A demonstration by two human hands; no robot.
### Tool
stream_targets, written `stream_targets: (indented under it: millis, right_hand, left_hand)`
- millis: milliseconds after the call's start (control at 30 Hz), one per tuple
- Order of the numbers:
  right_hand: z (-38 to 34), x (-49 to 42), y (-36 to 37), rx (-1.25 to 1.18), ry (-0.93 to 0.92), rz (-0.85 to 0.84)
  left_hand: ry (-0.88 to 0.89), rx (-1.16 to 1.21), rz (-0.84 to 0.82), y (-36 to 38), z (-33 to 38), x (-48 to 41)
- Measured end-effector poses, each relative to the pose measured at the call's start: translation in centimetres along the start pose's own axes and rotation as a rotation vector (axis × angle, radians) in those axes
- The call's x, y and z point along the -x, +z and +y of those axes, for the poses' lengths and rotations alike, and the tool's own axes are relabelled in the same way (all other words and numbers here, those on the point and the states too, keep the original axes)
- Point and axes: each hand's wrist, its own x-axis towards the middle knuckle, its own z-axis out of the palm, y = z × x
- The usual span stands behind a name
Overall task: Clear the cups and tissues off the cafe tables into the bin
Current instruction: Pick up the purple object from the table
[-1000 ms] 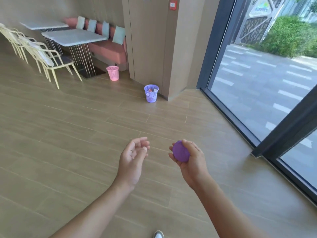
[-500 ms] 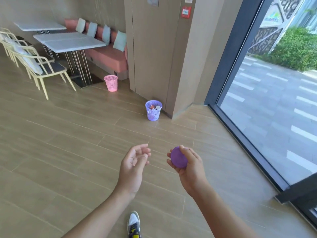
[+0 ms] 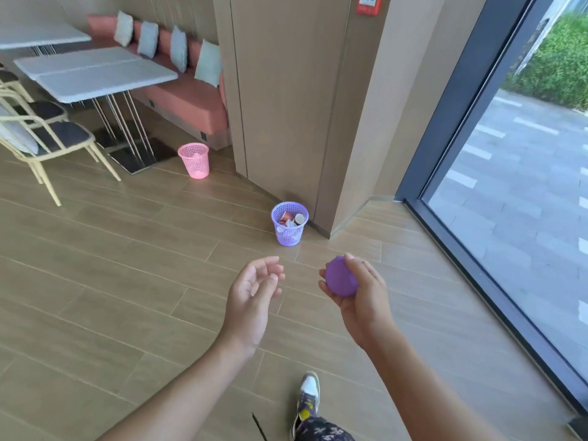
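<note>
Over the floor, right hand, grip round a purple cup, only its base showing, left hand, grip released

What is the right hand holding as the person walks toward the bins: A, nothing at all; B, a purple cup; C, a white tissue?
B: the right hand has its fingers curled round a purple cup, seen base-on, while the left hand is open and holds nothing.
</note>
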Motion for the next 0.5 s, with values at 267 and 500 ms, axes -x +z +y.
stream_targets:
  millis: [267,500]
  right_hand:
    - [-2.6,-23.7,5.2,0.046,0.058,-0.032]
    - [-7.0,-40.2,11.9,0.140,0.062,0.014]
  left_hand:
    - [-0.024,-0.021,0.056,3.6,-4.2,-22.8]
    - [-0.045,-0.036,0.109,6.1,-3.4,-39.5]
